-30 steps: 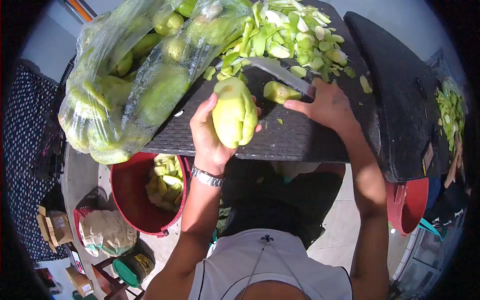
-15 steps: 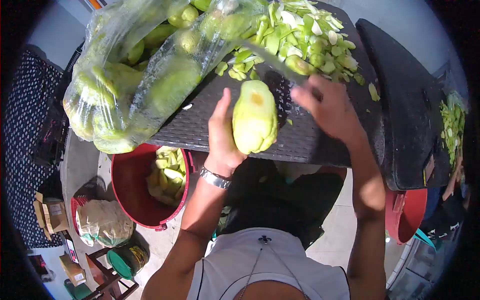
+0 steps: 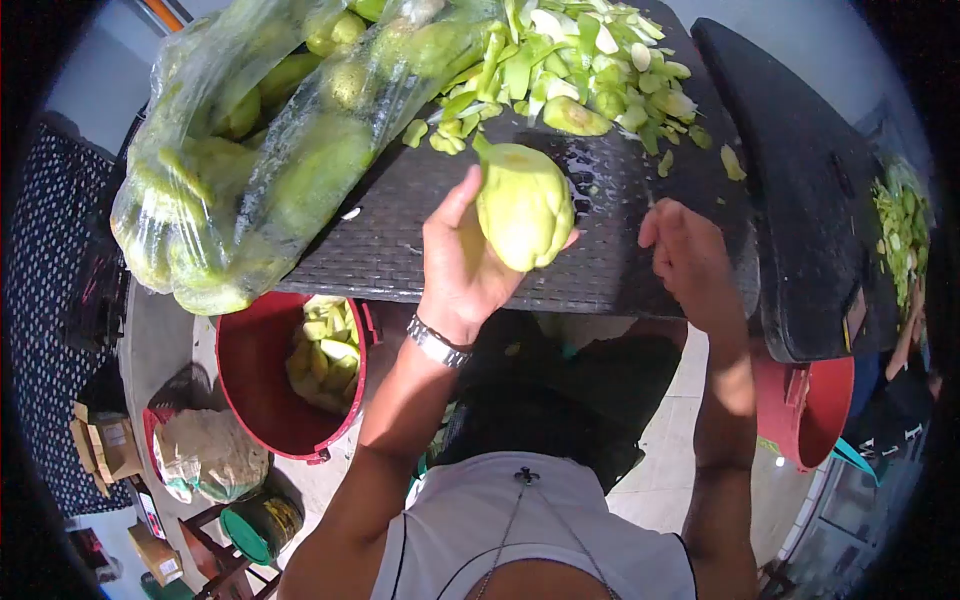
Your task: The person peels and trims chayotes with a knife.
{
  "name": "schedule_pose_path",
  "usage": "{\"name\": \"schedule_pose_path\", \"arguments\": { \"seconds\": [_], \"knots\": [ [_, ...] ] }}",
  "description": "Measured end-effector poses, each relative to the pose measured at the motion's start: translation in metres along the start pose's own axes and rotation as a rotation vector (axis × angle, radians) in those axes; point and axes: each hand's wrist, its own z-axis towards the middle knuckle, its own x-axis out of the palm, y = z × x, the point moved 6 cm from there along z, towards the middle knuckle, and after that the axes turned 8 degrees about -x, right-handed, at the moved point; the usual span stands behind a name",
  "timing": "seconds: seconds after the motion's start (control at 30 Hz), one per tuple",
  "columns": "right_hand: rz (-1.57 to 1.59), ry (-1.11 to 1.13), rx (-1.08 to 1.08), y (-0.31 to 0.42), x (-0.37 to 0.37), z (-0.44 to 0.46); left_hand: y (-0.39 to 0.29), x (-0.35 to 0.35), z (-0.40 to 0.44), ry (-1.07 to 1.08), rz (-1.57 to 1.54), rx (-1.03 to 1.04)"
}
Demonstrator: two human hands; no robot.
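Observation:
A pale green, mostly peeled chayote [image 3: 522, 205] rests in my left hand [image 3: 467, 255], the palm beneath it and the thumb up along its left side. A strip of green stands up at its far end. To the right, my right hand [image 3: 692, 258] is curled closed over the table edge, apart from the chayote. The knife in that hand shows as a blurred blade in the earlier view; now its blade cannot be made out clearly. Beyond the chayote lies a heap of green peelings [image 3: 580, 65], with a cut piece [image 3: 576, 117] at its near edge.
A clear plastic bag [image 3: 270, 170] full of chayotes lies on the left of the dark woven table [image 3: 375, 250]. Below stands a red bin [image 3: 235, 370] with peeled pieces inside. Another dark tabletop [image 3: 800, 190] and a red bucket [image 3: 825, 410] are at right.
The chayote has tipped in my left hand, its far end turning away from me. My right hand has swung right and down, away from it. The whole view has shifted slightly.

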Motion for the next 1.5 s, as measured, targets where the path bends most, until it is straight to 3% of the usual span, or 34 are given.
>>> {"name": "schedule_pose_path", "arguments": {
  "seconds": [0.1,0.2,0.4,0.43,0.47,0.57,0.67,0.7,0.8,0.87,0.93,1.0,1.03,1.23,1.3,1.4,1.5],
  "knots": [
    [0.136,0.019,0.080,-0.001,0.003,-0.008,-0.004,0.012,-0.005,0.164,-0.099,0.096],
    [0.316,0.113,0.280,-0.010,0.035,-0.016,0.000,0.011,0.003,0.142,-0.131,0.146],
    [0.411,0.072,0.246,0.002,0.063,-0.010,0.029,0.000,0.007,0.021,-0.066,0.120],
    [0.539,0.050,0.219,-0.005,0.060,-0.006,0.031,-0.004,0.005,0.000,-0.053,0.103],
    [0.503,0.063,0.209,-0.005,0.053,-0.003,0.031,0.003,-0.005,0.162,0.048,0.008],
    [0.319,0.086,0.170,-0.009,0.032,0.012,0.040,0.008,-0.008,0.306,0.281,-0.273],
    [0.014,-0.002,-0.170,-0.011,0.021,0.036,0.037,0.020,0.000,0.211,0.611,-0.159],
    [-0.139,-0.126,-0.259,0.008,0.012,0.031,0.038,0.022,0.002,0.164,0.598,-0.134],
    [-0.370,-0.065,-0.226,0.039,0.003,0.016,0.035,0.020,0.003,0.041,0.550,-0.059],
    [-0.427,0.027,-0.315,0.050,0.008,-0.002,0.030,0.019,0.003,0.005,0.511,0.001],
    [-0.484,0.091,-0.372,0.050,0.014,-0.007,0.026,0.012,0.008,0.091,0.581,0.175],
    [-0.536,0.118,-0.398,0.043,0.021,-0.010,0.030,0.004,0.013,0.031,0.489,0.231],
    [-0.551,0.115,-0.413,0.041,0.022,-0.010,0.028,0.011,0.012,0.048,0.694,0.259],
    [-0.549,0.170,-0.439,0.038,0.027,-0.002,0.029,0.017,0.008,0.038,0.720,0.237],
    [-0.542,0.195,-0.445,0.043,0.028,0.000,0.031,0.015,0.011,0.027,0.588,0.219],
    [-0.591,0.101,-0.542,0.039,0.024,0.005,0.029,0.016,0.005,-0.002,0.608,0.164],
    [-0.588,0.044,-0.412,0.012,0.010,0.022,0.028,0.020,0.002,-0.059,0.710,0.107]
  ]
}}
